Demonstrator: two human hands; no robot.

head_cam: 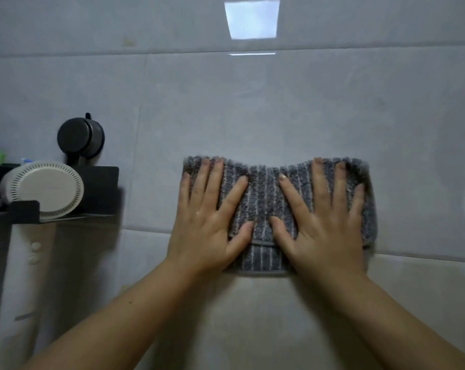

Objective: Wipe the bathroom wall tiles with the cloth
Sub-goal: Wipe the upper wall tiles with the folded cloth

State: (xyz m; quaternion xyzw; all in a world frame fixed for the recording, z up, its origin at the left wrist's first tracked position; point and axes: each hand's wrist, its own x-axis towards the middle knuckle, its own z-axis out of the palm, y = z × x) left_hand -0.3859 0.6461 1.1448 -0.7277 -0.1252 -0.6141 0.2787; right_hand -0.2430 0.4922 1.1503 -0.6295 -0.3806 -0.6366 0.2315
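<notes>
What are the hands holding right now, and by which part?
Nothing is gripped: left hand and right hand press flat on the striped grey cloth, pinning it to the wall tiles.

Black shelf at left holds a white round device.

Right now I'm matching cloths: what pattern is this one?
Grey cloth with thin pale stripes, seen in the head view.

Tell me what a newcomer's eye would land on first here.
First, the left hand and right hand, fingers spread, pressing a grey striped cloth flat against the wall tiles at centre. Then the bright square reflection high on the tiles, and the black shelf at left holding a round white device.
</notes>
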